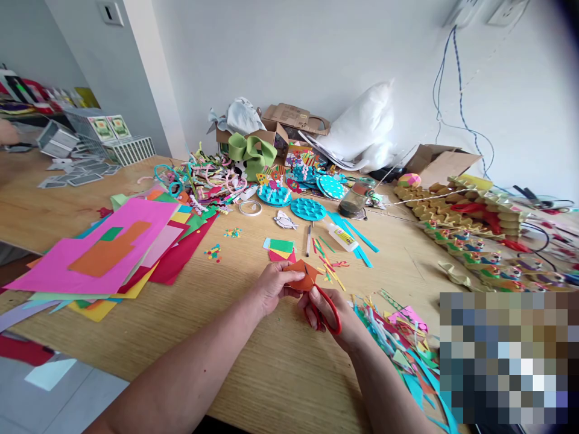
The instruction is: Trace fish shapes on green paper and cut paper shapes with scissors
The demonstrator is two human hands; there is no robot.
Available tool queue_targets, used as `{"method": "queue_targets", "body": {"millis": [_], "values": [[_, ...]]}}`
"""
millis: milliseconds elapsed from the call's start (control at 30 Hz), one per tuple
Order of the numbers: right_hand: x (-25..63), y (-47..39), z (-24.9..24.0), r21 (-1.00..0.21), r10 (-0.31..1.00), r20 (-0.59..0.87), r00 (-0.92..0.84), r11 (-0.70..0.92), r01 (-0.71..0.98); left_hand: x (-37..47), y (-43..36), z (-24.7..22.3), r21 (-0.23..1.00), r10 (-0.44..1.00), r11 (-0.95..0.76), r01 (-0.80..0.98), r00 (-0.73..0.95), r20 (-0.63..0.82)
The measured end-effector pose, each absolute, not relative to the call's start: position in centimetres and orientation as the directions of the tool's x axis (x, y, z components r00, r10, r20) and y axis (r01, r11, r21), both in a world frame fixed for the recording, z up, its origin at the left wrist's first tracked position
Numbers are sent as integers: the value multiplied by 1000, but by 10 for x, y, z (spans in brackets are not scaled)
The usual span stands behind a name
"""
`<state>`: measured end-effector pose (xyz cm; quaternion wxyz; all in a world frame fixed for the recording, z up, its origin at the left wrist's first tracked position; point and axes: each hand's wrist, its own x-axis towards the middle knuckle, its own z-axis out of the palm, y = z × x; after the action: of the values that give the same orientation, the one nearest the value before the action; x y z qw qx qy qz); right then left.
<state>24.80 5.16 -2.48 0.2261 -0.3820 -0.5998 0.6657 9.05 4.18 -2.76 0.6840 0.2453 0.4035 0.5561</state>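
Observation:
Between finger and thumb, my left hand (272, 285) pinches a small piece of orange paper (304, 274). Closed round the red handles of a pair of scissors (332, 310) is my right hand (340, 319). The blades meet the orange paper near its lower right edge, and much of them is hidden. Just beyond the hands lie small green and red paper pieces (281, 246), a pen (309, 240), thin coloured strips (332, 271) and a white glue bottle (342, 237).
Coloured paper sheets (149, 238) are stacked at the left. Paper scraps (402, 343) lie near my right forearm. Blue dotted discs (308, 209), a glass jar (355, 199) and pipe cleaners (212, 178) stand farther back. Egg trays (474, 211) with small figures fill the right side.

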Motion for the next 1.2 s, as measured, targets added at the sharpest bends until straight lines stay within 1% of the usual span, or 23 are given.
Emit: {"method": "queue_targets", "body": {"millis": [500,1200], "values": [[246,48,-16,-964,760,-266,-594,-216,155,91,42,-29,773,956,261,-578,41,-292],[246,48,-16,-965,763,-262,-591,-192,181,90,42,-28,780,957,272,-563,73,-281]]}}
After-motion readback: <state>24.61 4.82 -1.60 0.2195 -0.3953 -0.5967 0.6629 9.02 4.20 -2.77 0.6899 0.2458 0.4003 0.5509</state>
